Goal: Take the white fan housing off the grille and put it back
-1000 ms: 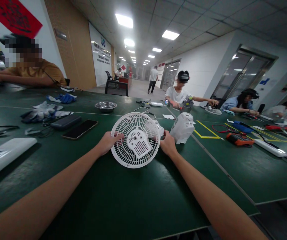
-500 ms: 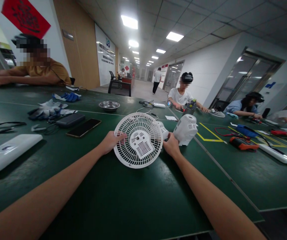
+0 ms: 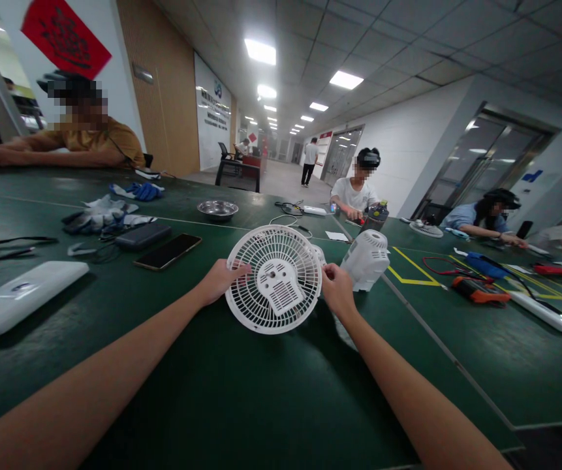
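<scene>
A round white fan grille point(image 3: 281, 287) with a slotted plate in its middle stands tilted up before me, over the green table. My left hand point(image 3: 219, 281) grips its left rim, thumb on the front and fingers behind. At the right rim, my right hand point(image 3: 338, 287) has its fingers pinched together on the edge. Behind the grille, a white fan part point(image 3: 318, 253) is mostly hidden. The white fan base point(image 3: 366, 259) stands upright just right of my right hand.
A phone point(image 3: 168, 251), a dark power bank point(image 3: 142, 236), gloves point(image 3: 102, 217) and a metal bowl point(image 3: 217, 209) lie to the left. A bottle point(image 3: 376, 215) stands behind the base. An orange multimeter point(image 3: 479, 290) lies right. Several people sit around the table.
My right hand's fingers have shifted up along the grille's right rim. My left hand keeps its hold. The whole view has shifted slightly.
</scene>
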`<state>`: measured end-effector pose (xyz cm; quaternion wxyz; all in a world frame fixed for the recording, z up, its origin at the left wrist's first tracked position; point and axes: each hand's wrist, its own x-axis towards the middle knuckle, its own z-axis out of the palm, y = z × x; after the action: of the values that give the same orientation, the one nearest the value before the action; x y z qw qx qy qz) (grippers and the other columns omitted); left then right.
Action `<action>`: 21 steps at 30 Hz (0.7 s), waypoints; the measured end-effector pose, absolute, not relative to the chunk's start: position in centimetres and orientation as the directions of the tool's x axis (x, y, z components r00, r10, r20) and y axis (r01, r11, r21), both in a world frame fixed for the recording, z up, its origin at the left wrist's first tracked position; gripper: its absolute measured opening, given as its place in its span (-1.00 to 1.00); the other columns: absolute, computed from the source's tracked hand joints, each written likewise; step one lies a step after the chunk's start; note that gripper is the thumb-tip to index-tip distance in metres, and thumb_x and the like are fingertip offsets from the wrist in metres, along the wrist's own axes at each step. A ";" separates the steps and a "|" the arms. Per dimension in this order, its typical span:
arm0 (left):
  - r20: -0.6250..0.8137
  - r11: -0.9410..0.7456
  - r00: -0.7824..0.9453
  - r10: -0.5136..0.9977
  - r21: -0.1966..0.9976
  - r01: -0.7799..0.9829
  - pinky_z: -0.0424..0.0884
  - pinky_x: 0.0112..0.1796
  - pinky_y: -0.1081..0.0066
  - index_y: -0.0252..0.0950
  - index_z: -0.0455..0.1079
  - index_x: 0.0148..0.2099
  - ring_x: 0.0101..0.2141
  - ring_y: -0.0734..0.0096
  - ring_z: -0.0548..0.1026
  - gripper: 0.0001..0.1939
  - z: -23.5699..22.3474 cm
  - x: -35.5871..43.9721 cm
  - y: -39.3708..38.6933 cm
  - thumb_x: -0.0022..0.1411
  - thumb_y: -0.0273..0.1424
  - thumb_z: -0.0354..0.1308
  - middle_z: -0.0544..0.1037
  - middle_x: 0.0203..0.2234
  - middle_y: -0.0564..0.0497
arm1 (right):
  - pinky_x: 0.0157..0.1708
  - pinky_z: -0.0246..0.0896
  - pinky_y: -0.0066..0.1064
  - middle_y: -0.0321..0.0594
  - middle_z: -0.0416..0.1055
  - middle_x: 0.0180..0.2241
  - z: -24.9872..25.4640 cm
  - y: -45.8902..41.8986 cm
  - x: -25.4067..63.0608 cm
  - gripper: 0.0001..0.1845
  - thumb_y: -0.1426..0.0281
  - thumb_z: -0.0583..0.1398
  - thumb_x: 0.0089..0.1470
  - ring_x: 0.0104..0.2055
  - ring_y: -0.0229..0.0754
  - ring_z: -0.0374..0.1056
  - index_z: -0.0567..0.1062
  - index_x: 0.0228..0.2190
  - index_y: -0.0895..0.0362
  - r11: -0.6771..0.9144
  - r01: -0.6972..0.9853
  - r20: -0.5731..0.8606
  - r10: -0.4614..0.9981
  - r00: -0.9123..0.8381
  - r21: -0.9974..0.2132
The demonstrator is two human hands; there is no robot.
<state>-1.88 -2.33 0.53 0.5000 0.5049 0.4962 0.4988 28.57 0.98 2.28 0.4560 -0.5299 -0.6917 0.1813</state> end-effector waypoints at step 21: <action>0.005 -0.009 -0.027 1.000 0.986 -0.167 0.49 -0.23 0.21 -0.38 0.53 -0.22 -0.34 0.22 0.57 -0.60 -0.7 -2.1 -1.3 0.27 -0.10 0.18 0.62 -0.37 -0.14 | -0.21 0.42 -0.20 -0.24 0.54 -0.20 3.2 -5.1 23.4 -0.67 0.14 0.07 0.23 -0.22 -0.10 0.46 0.43 -0.10 0.04 -0.384 -0.410 -0.114 0.829 -0.547 -0.827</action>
<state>-2.12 -1.27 -0.70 0.5319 0.4515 0.4610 0.5484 23.35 -5.08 3.23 0.3935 -0.2676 -0.3914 0.7876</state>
